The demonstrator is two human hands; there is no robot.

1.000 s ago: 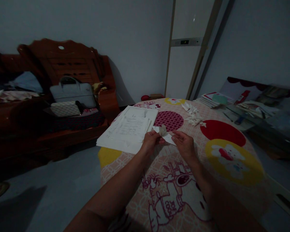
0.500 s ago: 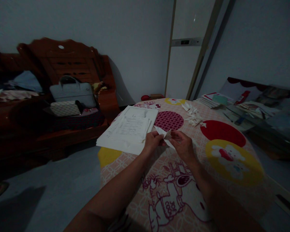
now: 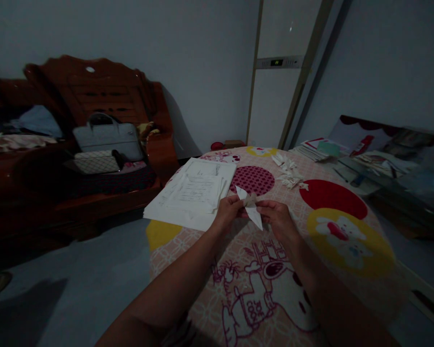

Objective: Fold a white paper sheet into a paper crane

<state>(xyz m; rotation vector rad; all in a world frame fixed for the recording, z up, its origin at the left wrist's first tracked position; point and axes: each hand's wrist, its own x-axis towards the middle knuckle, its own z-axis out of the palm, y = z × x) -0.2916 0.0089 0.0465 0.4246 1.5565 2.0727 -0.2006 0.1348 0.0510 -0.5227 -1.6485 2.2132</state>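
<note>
Both of my hands meet above the middle of a table covered with a cartoon-printed cloth (image 3: 282,289). My left hand (image 3: 228,210) and my right hand (image 3: 278,217) each pinch a small folded piece of white paper (image 3: 251,208), which has pointed ends and hangs between the fingers just above the cloth. To the left of my hands a stack of printed white sheets (image 3: 193,193) lies on the table. Farther back, a little heap of small folded white paper pieces (image 3: 288,174) rests on the cloth.
A dark wooden bench (image 3: 75,144) on the left carries a grey bag (image 3: 106,137) and clothes. Books and papers (image 3: 347,154) are piled at the right by the wall. A white cabinet (image 3: 278,72) stands behind the table. Grey floor lies at the lower left.
The folded paper has turned between my fingers: its long point now hangs down toward the cloth, and my right hand has shifted slightly lower and closer to the left.
</note>
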